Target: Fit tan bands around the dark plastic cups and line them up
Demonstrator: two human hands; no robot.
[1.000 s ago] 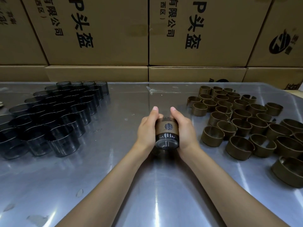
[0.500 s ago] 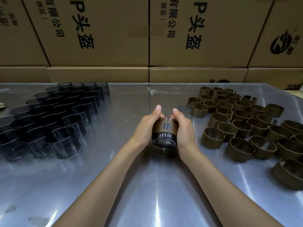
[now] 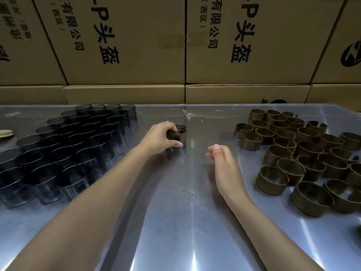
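A dark plastic cup wearing a tan band [image 3: 178, 135] stands upright on the metal table [image 3: 175, 212], just right of the block of bare dark cups [image 3: 64, 149]. My left hand [image 3: 159, 136] grips this banded cup from its left side, fingers curled round it. My right hand [image 3: 222, 163] hovers apart over the table's middle, fingers loosely relaxed and holding nothing. Several loose tan bands [image 3: 304, 153] lie spread over the right half of the table.
Stacked cardboard boxes [image 3: 125, 45] with black print form a wall behind the table's far edge. A pale object [image 3: 5, 133] lies at the far left edge. A scrap of clear tape [image 3: 188, 115] sits near the back middle.
Both hands held the banded cup tilted near the middle. Now the left hand alone has carried it forward and left and stood it upright; the right hand has let go and drawn back to the right.
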